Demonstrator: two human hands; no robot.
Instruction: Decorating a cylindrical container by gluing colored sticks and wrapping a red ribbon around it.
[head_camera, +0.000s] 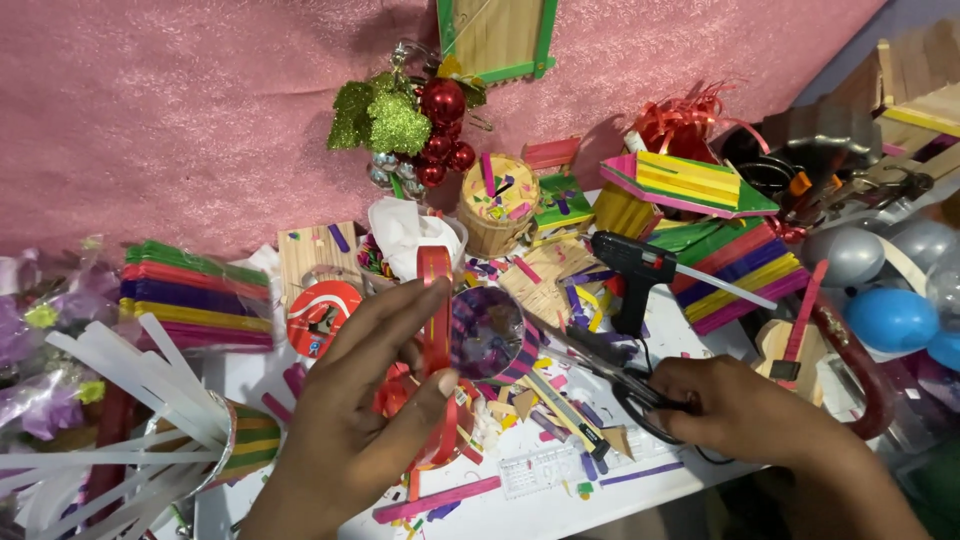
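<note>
My left hand (350, 410) is raised over the cluttered white tabletop (540, 510), its fingers pinched on a red ribbon (436, 310) held upright just in front of a small purple-striped cylinder (490, 335). My right hand (735, 410) rests low on the tabletop, closed around the black handles of the scissors (610, 375), whose blades point toward the cylinder. A black glue gun (632, 270) stands just behind them.

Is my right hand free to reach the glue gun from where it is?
Probably not straight away: the right hand is resting on the scissors. The glue gun stands upright just beyond them, with nothing tall between, so the path itself looks open.
</note>
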